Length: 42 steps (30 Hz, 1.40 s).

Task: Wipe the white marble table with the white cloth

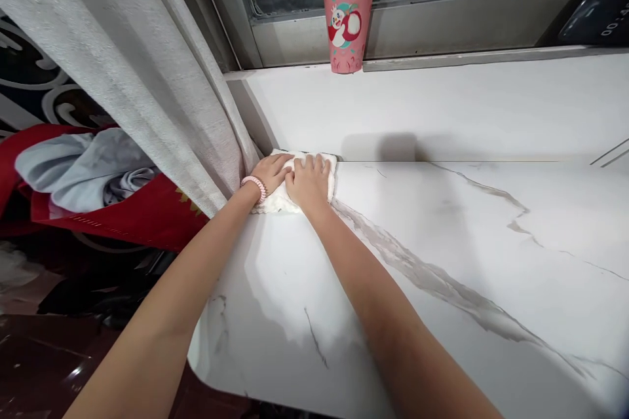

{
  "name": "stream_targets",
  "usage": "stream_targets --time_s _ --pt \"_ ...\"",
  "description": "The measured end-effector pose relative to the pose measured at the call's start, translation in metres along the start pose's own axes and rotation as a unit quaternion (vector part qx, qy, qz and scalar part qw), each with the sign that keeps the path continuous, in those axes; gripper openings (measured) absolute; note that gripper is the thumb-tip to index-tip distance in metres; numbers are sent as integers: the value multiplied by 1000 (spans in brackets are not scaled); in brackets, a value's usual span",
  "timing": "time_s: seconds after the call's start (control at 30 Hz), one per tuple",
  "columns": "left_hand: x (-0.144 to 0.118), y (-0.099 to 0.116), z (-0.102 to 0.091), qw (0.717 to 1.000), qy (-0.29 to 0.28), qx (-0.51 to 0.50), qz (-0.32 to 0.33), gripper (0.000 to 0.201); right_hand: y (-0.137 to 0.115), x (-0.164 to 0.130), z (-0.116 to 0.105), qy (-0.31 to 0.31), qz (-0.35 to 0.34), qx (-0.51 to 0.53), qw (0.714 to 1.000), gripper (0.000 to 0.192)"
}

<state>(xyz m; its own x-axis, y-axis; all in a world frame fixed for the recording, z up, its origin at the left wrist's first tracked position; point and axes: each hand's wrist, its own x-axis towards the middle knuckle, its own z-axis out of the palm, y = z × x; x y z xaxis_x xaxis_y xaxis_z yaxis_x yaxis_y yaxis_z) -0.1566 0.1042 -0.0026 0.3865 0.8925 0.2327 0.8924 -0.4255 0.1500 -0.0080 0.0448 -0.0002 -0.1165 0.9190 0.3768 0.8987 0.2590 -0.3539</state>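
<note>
Head view, only one there is: both hands are pressing flat on a white cloth [280, 200] at the far left corner of the worktop [442, 262], right where the marble top is meeting the raised window ledge [442, 105] and the grey curtain [147, 91]. Left hand [271, 173], pink coil band on the wrist, is lying palm-down on the cloth's left part, fingers stretched out and close together, not gripping, just pinning. Right hand [308, 182] is sitting beside it, touching it, fingers spread a little and flat on the cloth's right part, nothing pinched. Cloth is mostly hidden under the hands, edges peeking out at the near and right sides. Judging the step: wiping the corner of the worktop, at the very start of a pass, most of the surface lying to the right and near. Next move probably is calling for dragging the cloth along the back edge with even downward pressure, keeping clear of the curtain. Pink cup [348, 10] is standing upright on the ledge by the window, well apart from the hands. Red and grey laundry [93, 177] is lying off the left edge.
</note>
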Motion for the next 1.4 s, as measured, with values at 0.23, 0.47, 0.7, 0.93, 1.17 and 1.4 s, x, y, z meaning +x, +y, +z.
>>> stream_targets --time_s 0.23,0.47,0.7,0.93,1.17,1.4 --pt "-60 20 -11 1000 0 11 -21 49 -15 -48 -17 -22 -26 2 999 49" --pt "-144 51 -28 1000 1 -3 -30 52 -36 -120 -41 -39 -66 24 997 51" --pt "-217 102 -39 999 12 5 -51 51 -38 -191 -77 -103 -107 30 988 55" --pt "-243 167 -34 996 39 30 -74 50 -8 -229 -101 -99 -144 43 984 53" --pt "-225 226 -19 998 25 40 -51 50 44 -246 -124 -102 -136 12 985 52" --pt "-165 191 -8 999 20 26 -31 48 55 -191 -106 -92 -107 -7 990 48"
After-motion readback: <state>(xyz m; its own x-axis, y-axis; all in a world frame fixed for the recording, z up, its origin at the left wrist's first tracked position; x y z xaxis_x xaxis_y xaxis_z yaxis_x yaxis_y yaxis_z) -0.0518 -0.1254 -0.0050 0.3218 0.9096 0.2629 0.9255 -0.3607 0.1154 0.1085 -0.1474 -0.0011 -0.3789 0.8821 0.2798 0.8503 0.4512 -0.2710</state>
